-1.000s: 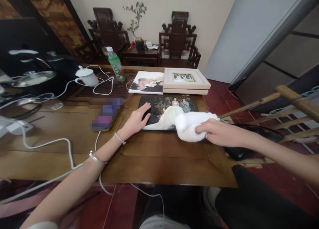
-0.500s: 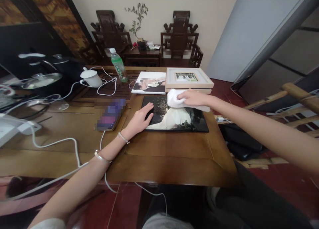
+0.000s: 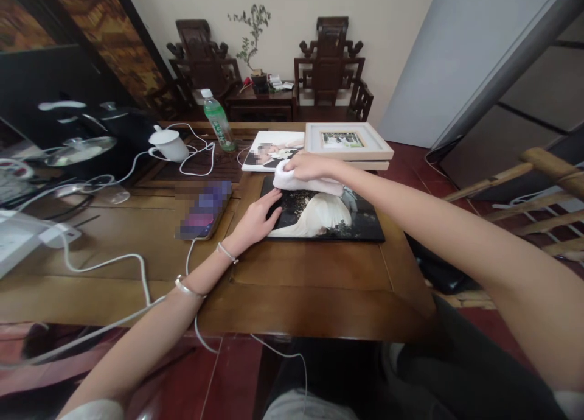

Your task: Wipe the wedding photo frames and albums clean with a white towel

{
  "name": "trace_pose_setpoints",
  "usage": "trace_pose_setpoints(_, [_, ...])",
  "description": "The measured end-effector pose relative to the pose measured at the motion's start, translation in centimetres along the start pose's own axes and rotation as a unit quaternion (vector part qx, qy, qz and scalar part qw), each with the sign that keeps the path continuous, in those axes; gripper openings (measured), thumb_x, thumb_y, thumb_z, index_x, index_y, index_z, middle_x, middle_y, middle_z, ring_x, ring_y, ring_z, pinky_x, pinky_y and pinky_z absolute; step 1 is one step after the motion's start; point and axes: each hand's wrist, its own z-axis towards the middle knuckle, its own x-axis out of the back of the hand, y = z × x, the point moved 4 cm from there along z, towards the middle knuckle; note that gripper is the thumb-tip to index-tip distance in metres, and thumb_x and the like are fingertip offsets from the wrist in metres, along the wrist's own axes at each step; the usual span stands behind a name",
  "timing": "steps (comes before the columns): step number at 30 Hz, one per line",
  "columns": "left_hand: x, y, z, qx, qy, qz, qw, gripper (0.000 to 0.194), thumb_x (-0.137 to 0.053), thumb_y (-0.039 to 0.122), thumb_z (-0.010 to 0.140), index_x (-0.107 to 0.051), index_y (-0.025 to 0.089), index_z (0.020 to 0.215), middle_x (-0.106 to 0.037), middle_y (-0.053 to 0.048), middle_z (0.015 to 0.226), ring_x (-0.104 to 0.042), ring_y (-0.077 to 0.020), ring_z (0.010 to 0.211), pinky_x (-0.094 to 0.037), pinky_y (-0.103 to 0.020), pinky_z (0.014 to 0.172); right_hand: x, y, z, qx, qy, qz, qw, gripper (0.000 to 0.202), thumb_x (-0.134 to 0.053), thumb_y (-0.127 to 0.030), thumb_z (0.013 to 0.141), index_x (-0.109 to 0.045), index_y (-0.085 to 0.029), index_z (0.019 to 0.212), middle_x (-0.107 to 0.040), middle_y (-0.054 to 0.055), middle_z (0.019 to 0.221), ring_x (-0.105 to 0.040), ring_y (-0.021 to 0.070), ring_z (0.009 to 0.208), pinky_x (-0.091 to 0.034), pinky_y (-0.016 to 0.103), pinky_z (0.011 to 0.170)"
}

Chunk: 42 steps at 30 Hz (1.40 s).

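A dark photo panel (image 3: 360,220) showing a white gown lies flat on the wooden table. My left hand (image 3: 259,218) rests on its left edge, fingers stretched out and holding nothing. Gripped in my right hand (image 3: 310,165) is a white cloth (image 3: 292,180), which lies over the panel's far left part and hides some of the picture. Just behind the panel are a white-edged photo print (image 3: 278,149) and a pale wooden picture frame (image 3: 383,145), stacked on another frame.
Left of the panel lies a phone (image 3: 203,212) with a white cable. Beyond it stand a green-labelled bottle (image 3: 219,125), a white lidded cup (image 3: 168,145) and a pot (image 3: 82,155). A power strip (image 3: 16,240) sits at the far left. A wooden chair (image 3: 542,164) stands at right.
My right hand has moved the white cloth left across the far part of the panel, close to my left hand. My left hand has stayed in place.
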Motion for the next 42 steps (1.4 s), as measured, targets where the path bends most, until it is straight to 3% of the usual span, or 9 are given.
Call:
trace_pose_setpoints(4, [-0.1,-0.1,0.0,-0.001,-0.002,0.004,1.000,0.046,-0.042,0.036,0.096,-0.057,0.010,0.131,-0.052,-0.017,0.143,-0.046,-0.0278,0.136,-0.036,-0.047,0.116,-0.3,2.1,-2.6,-0.002,0.006,0.027,1.000,0.017,-0.046,-0.004,0.063,-0.052,-0.017,0.072,-0.059,0.006,0.081,-0.050,0.0192,0.076,-0.033,0.031,0.070])
trace_pose_setpoints(8, [-0.3,-0.1,0.0,-0.004,-0.004,0.009,1.000,0.048,-0.041,0.036,0.096,-0.055,0.007,0.132,-0.053,-0.019,0.142,-0.045,-0.0276,0.138,-0.036,-0.047,0.116,-1.0,5.8,-7.3,-0.032,0.013,0.060,0.998,0.019,-0.044,-0.007,0.065,-0.056,-0.017,0.076,-0.062,0.007,0.086,-0.054,0.0216,0.080,-0.035,0.032,0.072])
trace_pose_setpoints(11, [-0.4,-0.1,0.0,-0.004,-0.002,0.012,1.000,0.048,-0.041,0.035,0.096,-0.055,0.005,0.132,-0.052,-0.020,0.142,-0.044,-0.0275,0.138,-0.035,-0.047,0.117,-2.1,6.8,-11.1,-0.039,0.060,0.054,0.996,0.028,-0.044,-0.008,0.066,-0.061,-0.018,0.085,-0.064,0.006,0.089,-0.055,0.0206,0.082,-0.035,0.030,0.072])
trace_pose_setpoints(14, [-0.4,0.0,0.0,-0.004,0.001,0.014,1.000,0.048,-0.041,0.034,0.096,-0.055,0.006,0.132,-0.053,-0.020,0.142,-0.044,-0.0274,0.138,-0.035,-0.047,0.117,-4.2,4.8,-14.8,-0.027,0.068,0.056,0.996,0.028,-0.040,-0.005,0.065,-0.061,-0.018,0.080,-0.062,0.003,0.074,-0.054,0.0184,0.072,-0.035,0.029,0.069])
trace_pose_setpoints(21, [-0.4,-0.1,0.0,0.002,0.006,0.005,1.000,0.046,-0.042,0.034,0.095,-0.056,0.009,0.131,-0.053,-0.018,0.142,-0.045,-0.0284,0.137,-0.036,-0.049,0.115,-7.2,-3.0,-19.7,0.009,0.031,0.088,0.996,0.038,-0.039,0.000,0.066,-0.064,-0.020,0.087,-0.065,0.004,0.080,-0.058,0.0190,0.077,-0.039,0.027,0.069])
trace_pose_setpoints(25, [-0.4,-0.2,0.0,0.002,0.007,0.001,1.000,0.045,-0.042,0.034,0.095,-0.056,0.012,0.132,-0.054,-0.016,0.142,-0.045,-0.0285,0.137,-0.036,-0.051,0.115,-6.6,-2.8,-18.6,0.026,0.009,0.111,0.993,0.032,-0.039,0.000,0.065,-0.060,-0.020,0.077,-0.060,0.002,0.072,-0.055,0.0168,0.070,-0.036,0.026,0.065])
trace_pose_setpoints(31, [-0.5,-0.2,0.0,-0.001,0.006,0.007,1.000,0.046,-0.042,0.035,0.096,-0.056,0.010,0.132,-0.053,-0.017,0.142,-0.045,-0.0282,0.138,-0.035,-0.050,0.116,-4.3,1.1,-13.6,0.038,0.049,0.084,0.995,0.021,-0.040,-0.002,0.063,-0.050,-0.020,0.068,-0.045,-0.002,0.061,-0.044,0.0149,0.062,-0.029,0.027,0.062])
trace_pose_setpoints(36, [-0.6,-0.2,0.0,-0.002,0.001,0.009,1.000,0.048,-0.041,0.036,0.096,-0.054,0.009,0.134,-0.051,-0.019,0.144,-0.044,-0.0286,0.138,-0.035,-0.050,0.116,-3.1,2.6,-8.9,0.010,0.070,0.045,0.996,0.027,-0.042,-0.002,0.067,-0.060,-0.018,0.080,-0.059,0.002,0.073,-0.049,0.0168,0.069,-0.031,0.028,0.066])
trace_pose_setpoints(42, [-0.2,0.0,0.1,0.031,0.039,-0.040,0.998,0.050,-0.036,0.042,0.100,-0.051,0.013,0.137,-0.052,-0.015,0.144,-0.047,-0.0262,0.136,-0.034,-0.047,0.116,-3.9,0.3,-5.6,-0.018,0.091,0.011,0.996,0.041,-0.042,-0.001,0.072,-0.068,-0.015,0.100,-0.069,0.011,0.090,-0.059,0.0209,0.083,-0.037,0.028,0.072])
